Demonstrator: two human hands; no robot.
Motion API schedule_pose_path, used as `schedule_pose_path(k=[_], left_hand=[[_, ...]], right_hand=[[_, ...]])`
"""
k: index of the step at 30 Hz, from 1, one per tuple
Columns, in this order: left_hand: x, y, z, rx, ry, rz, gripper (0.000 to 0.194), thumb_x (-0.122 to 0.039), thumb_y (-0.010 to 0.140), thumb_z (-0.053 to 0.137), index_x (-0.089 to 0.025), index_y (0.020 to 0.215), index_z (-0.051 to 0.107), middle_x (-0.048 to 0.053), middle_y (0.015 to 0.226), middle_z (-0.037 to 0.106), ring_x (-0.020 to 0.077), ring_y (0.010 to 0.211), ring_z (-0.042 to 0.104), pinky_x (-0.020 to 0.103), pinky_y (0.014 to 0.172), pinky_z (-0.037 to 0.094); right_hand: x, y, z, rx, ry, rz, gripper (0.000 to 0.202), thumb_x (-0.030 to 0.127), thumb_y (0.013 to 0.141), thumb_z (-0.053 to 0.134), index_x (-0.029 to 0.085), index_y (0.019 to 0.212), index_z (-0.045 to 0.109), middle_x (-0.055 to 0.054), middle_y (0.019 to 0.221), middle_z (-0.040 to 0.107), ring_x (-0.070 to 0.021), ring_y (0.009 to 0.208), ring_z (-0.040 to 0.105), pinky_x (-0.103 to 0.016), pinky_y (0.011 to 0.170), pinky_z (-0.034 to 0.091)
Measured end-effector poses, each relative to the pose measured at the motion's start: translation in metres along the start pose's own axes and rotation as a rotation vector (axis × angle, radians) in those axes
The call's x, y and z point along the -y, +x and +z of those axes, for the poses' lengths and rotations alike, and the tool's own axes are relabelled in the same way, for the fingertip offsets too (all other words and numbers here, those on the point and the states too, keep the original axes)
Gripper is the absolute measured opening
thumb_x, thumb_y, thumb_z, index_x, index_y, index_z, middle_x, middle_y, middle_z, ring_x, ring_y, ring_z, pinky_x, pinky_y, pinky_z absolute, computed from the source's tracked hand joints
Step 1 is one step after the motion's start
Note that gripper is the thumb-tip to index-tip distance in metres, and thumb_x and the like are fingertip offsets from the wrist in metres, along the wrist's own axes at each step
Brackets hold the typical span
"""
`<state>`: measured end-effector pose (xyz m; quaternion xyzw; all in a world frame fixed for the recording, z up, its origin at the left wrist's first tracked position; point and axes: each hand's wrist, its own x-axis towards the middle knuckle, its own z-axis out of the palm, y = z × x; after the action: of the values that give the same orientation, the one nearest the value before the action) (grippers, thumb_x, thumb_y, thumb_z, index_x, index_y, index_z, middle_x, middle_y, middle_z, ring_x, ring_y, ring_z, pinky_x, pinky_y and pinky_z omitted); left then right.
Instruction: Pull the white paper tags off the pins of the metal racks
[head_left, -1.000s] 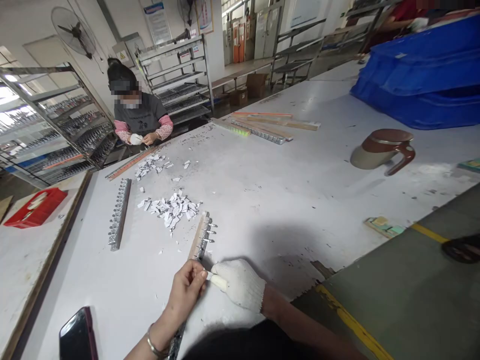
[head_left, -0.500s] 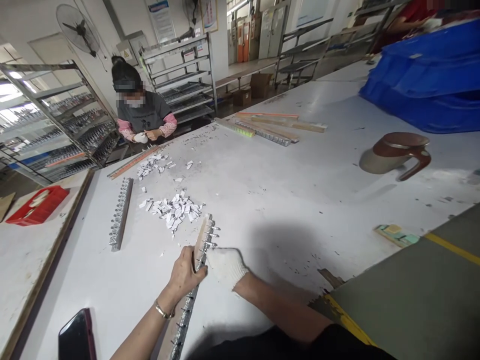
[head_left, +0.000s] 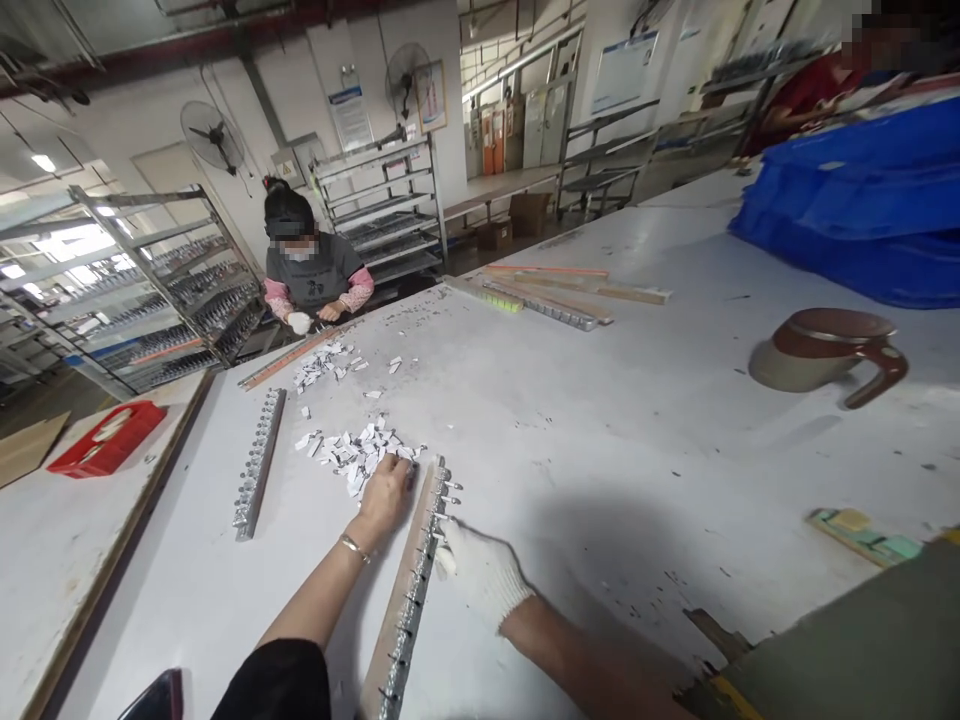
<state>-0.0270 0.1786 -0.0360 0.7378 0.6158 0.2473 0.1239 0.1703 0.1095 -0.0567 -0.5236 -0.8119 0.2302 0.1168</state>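
Bare left hand (head_left: 386,496) stretches forward, palm down; gloved right hand (head_left: 484,570) half curled

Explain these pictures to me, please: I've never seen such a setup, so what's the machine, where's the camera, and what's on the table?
There's no robot here: these are a person's own hands, seen by a camera worn on their head, looking forward and down.

The bare left hand, with a bracelet at the wrist, reaches to a pile of small white pieces. The right hand, in a white glove, is at a long strip lined with small metal parts. Whether either hand's fingers pinch anything is too unclear to tell.

Also on the white table are another strip, a mug, blue trays and, at the bottom edge, part of a phone. A co-worker is across the table.
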Motion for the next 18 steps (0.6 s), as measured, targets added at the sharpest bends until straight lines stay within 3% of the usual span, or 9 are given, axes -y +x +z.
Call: schedule_pose_path(k=[4, 7, 10, 13, 15, 18], left_hand=[[-0.001, 0.031, 0.006, 0.004, -0.048, 0.070, 0.012, -0.019, 0.086, 0.060, -0.020, 0.074, 0.061, 0.007, 0.085, 0.063, 0.0202, 0.077, 0.058, 0.035, 0.078, 0.051], [-0.007, 0.021, -0.004, -0.061, -0.109, 0.065, 0.012, -0.024, 0.091, 0.055, -0.020, 0.080, 0.061, 0.007, 0.089, 0.064, 0.0197, 0.079, 0.058, 0.036, 0.079, 0.051], [-0.023, -0.014, -0.020, -0.146, -0.216, -0.009, 0.020, -0.033, 0.098, 0.043, -0.020, 0.089, 0.056, 0.006, 0.086, 0.065, 0.0190, 0.078, 0.061, 0.036, 0.078, 0.052], [-0.050, -0.065, -0.034, -0.069, -0.632, -0.209, 0.027, -0.048, 0.096, 0.053, -0.021, 0.092, 0.053, 0.003, 0.076, 0.067, 0.0181, 0.070, 0.065, 0.034, 0.074, 0.053], [-0.069, -0.097, -0.042, 0.024, -0.863, -0.335, 0.035, -0.054, 0.090, 0.063, -0.021, 0.096, 0.054, 0.002, 0.076, 0.070, 0.0179, 0.069, 0.065, 0.034, 0.074, 0.052], [-0.086, -0.131, -0.051, 0.068, -0.807, -0.343, 0.036, -0.055, 0.089, 0.065, -0.019, 0.090, 0.058, -0.001, 0.070, 0.062, 0.0146, 0.065, 0.056, 0.029, 0.067, 0.046]], right_hand=[[-0.003, -0.001, -0.003, -0.033, 0.052, -0.036, 0.014, 0.022, 0.090, 0.046, 0.026, 0.098, 0.058, -0.004, 0.093, 0.077, -0.0255, 0.085, 0.073, -0.034, 0.065, 0.043], [-0.005, -0.006, -0.008, -0.051, 0.120, -0.055, 0.026, 0.025, 0.089, 0.048, 0.027, 0.112, 0.061, -0.005, 0.099, 0.077, -0.0254, 0.087, 0.072, -0.033, 0.069, 0.045], [-0.003, -0.011, -0.014, -0.098, 0.316, 0.004, 0.036, 0.030, 0.092, 0.049, 0.027, 0.126, 0.059, -0.003, 0.103, 0.076, -0.0208, 0.087, 0.071, -0.029, 0.075, 0.046], [0.008, -0.018, -0.020, -0.160, 0.494, -0.009, 0.032, 0.034, 0.096, 0.049, 0.024, 0.123, 0.062, -0.004, 0.105, 0.074, -0.0161, 0.082, 0.068, -0.026, 0.073, 0.046], [0.017, -0.024, -0.025, -0.129, 0.452, -0.098, 0.027, 0.033, 0.099, 0.046, 0.022, 0.111, 0.067, -0.005, 0.100, 0.074, -0.0157, 0.079, 0.066, -0.026, 0.070, 0.044], [0.024, -0.039, -0.035, -0.039, 0.213, -0.245, 0.027, 0.028, 0.100, 0.043, 0.020, 0.093, 0.068, -0.005, 0.088, 0.073, -0.0171, 0.077, 0.064, -0.026, 0.068, 0.042]])
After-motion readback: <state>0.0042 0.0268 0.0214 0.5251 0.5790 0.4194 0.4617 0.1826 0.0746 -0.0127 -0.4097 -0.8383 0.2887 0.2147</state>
